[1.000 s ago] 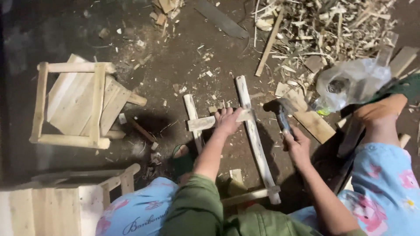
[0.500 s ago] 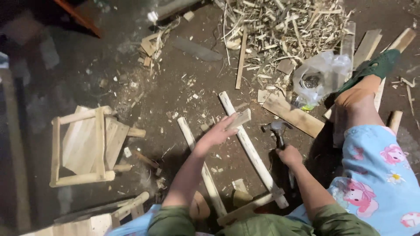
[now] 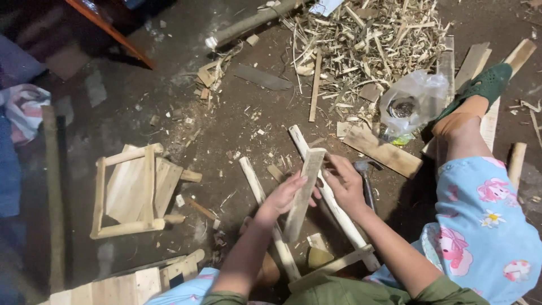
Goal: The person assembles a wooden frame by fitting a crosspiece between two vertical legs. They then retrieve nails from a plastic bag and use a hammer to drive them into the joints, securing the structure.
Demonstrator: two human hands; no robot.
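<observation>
My left hand (image 3: pixel 280 196) and my right hand (image 3: pixel 345 186) both grip a flat pale wooden slat (image 3: pixel 304 194), held tilted above the dirt floor. Under it lie two long round wooden legs (image 3: pixel 255 185) joined near me by a crosspiece (image 3: pixel 333 265), forming a partial frame. A hammer (image 3: pixel 366 176) lies on the ground just right of my right hand, partly hidden by it. My right leg in blue patterned cloth (image 3: pixel 485 226) stretches to the right, the foot in a green shoe (image 3: pixel 486 82).
A small finished wooden stool (image 3: pixel 134 191) lies on its side at left. Another wooden piece (image 3: pixel 124 282) sits at bottom left. A clear plastic bag (image 3: pixel 412 101), a flat board (image 3: pixel 381 149) and a heap of wood shavings (image 3: pixel 367 45) lie beyond. A long pole (image 3: pixel 53 192) lies far left.
My left hand lifted the slat off the frame legs. My right hand let go of the hammer, left it on the ground, and took hold of the slat too.
</observation>
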